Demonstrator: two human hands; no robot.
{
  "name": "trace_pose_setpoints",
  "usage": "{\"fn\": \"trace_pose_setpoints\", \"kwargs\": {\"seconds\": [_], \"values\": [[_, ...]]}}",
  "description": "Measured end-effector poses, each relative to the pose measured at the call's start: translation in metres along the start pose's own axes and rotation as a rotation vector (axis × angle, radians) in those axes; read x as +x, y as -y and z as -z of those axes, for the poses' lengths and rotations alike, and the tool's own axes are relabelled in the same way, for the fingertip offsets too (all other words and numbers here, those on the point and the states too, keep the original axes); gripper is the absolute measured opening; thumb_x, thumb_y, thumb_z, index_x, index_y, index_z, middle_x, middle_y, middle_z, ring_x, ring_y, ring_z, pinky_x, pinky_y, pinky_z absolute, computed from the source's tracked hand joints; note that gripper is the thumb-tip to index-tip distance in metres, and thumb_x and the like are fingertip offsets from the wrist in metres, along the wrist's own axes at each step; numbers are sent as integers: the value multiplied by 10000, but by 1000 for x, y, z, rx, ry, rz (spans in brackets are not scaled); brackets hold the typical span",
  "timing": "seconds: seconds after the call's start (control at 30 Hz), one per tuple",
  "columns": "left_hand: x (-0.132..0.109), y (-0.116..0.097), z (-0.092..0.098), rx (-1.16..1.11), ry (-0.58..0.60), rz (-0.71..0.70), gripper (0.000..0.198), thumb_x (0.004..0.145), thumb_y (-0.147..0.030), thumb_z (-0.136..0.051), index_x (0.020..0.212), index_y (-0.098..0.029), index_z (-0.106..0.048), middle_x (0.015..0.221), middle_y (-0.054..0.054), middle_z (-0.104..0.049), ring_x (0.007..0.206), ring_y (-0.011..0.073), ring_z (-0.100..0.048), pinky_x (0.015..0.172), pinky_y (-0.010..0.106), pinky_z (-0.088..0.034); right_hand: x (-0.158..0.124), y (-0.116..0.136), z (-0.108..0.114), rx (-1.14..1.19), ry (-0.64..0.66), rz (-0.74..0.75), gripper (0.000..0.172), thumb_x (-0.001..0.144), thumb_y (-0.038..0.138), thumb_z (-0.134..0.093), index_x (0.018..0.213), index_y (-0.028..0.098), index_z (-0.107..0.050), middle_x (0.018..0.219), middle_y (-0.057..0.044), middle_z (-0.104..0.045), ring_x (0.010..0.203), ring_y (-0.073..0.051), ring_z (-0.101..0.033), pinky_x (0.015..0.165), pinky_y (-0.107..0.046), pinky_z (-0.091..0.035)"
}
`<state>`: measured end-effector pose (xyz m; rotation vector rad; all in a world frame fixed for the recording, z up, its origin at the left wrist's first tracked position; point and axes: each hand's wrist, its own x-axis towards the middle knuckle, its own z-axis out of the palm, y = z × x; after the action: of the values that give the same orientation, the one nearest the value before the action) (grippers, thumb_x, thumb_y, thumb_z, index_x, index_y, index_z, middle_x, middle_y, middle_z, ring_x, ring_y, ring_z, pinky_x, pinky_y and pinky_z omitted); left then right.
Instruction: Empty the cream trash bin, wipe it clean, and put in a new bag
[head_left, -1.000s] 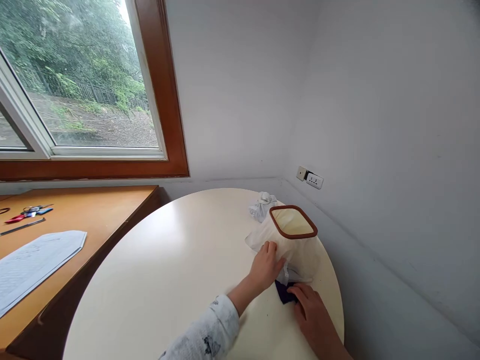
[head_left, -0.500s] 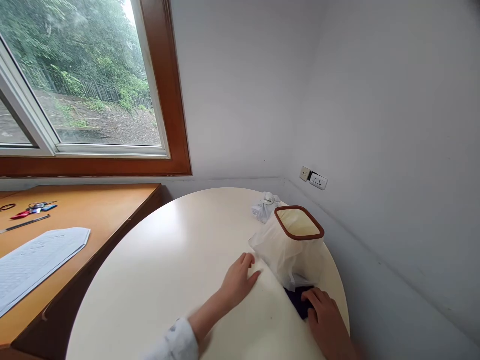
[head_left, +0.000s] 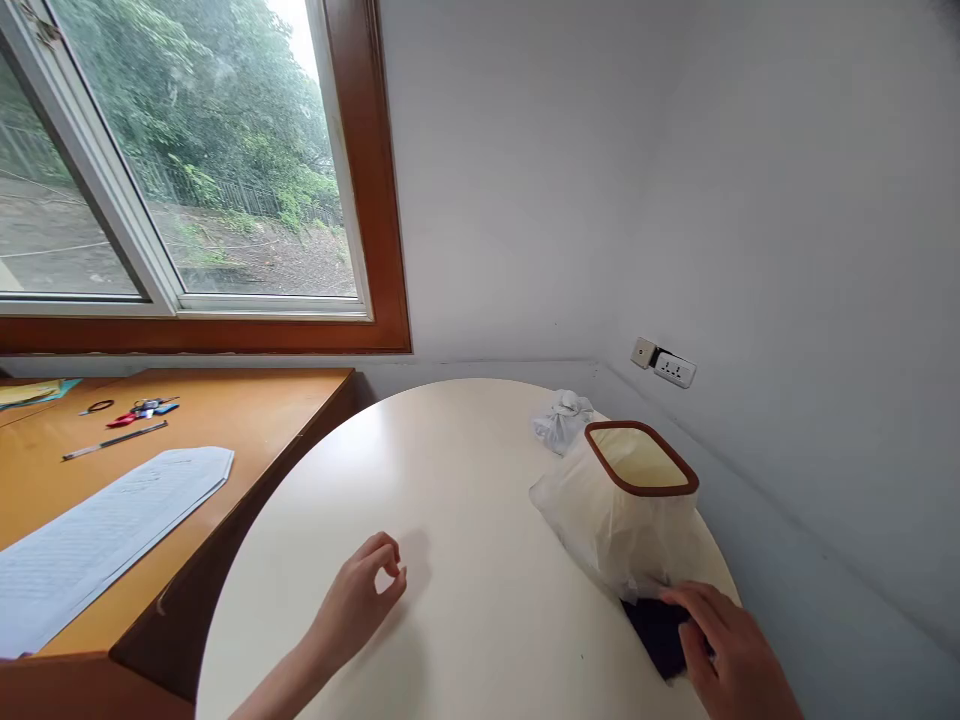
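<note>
My left hand [head_left: 360,592] is raised over the round cream table [head_left: 480,560], thumb and fingertips curled together in a ring. Anything between the tips is too small to make out. At the table's right side, my right hand [head_left: 727,640] lies over a dark navy piece of cloth [head_left: 656,638], thumb and forefinger apart. Its forefinger reaches the lower edge of a thin white bag [head_left: 600,530]. That bag lines a small bin whose brown, rounded-square rim [head_left: 660,490] faces up. The far fingers of my right hand are hidden.
Behind the bin sits a knotted white plastic bag [head_left: 562,420]. On the left, a wooden desk [head_left: 262,420] carries papers [head_left: 127,520], a pen [head_left: 112,440] and keys [head_left: 146,408]. A wall with a socket [head_left: 675,370] closes off the right, and a window [head_left: 247,180] is at the left.
My left hand has moved left, away from the bin, and its fingers have curled into a ring. My right hand stays at the dark cloth. The view has turned slightly left.
</note>
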<state>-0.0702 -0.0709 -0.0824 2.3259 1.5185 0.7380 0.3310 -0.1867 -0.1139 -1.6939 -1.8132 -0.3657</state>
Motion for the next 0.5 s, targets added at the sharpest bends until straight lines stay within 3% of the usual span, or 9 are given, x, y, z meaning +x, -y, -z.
{"fn": "trace_pose_setpoints", "kwargs": {"seconds": [0.07,0.13,0.2,0.27,0.37,0.5], "values": [[0,3,16,43,18,-2,270,861,-302,-360,637,-203,-471,896,40,-588,537,119,-519,483,254,-414,22,22,7,74,-95,77,203,812,222,-413,890,230,-600,879,-67,-641,834,-205,-606,728,-349,-488],[1,3,27,109,37,-39,282,881,-356,-350,781,-224,-578,1095,53,-575,629,141,-591,559,279,-477,44,49,4,146,-65,116,222,836,199,-393,896,215,-606,883,-78,-638,869,-199,-596,751,-337,-488],[2,3,30,198,53,-138,305,869,-414,-390,1093,-294,-558,1314,44,-461,950,224,-605,789,358,-493,63,76,-8,183,105,147,306,866,189,-337,1011,208,-606,1034,-95,-621,1000,-201,-561,838,-354,-466],[0,6,24,275,100,-247,507,855,-464,-411,1338,-338,-325,1441,29,-298,1242,280,-397,1003,457,-339,75,98,-28,190,323,194,378,891,284,-341,1230,227,-498,1296,-88,-481,1204,-227,-421,979,-409,-368],[-5,15,2,332,206,-306,634,869,-490,-374,1407,-321,-86,1477,37,-170,1336,283,-213,1073,517,-155,81,117,-58,175,617,240,567,871,491,-352,1392,308,-227,1481,-21,-180,1352,-249,-135,1083,-477,-161],[-14,27,-23,352,265,-308,612,885,-484,-349,1398,-340,-48,1470,35,-149,1335,281,-209,1074,525,-136,76,123,-83,182,803,206,555,881,558,-231,1393,350,-180,1488,10,-121,1364,-223,-59,1092,-491,-60]]}}
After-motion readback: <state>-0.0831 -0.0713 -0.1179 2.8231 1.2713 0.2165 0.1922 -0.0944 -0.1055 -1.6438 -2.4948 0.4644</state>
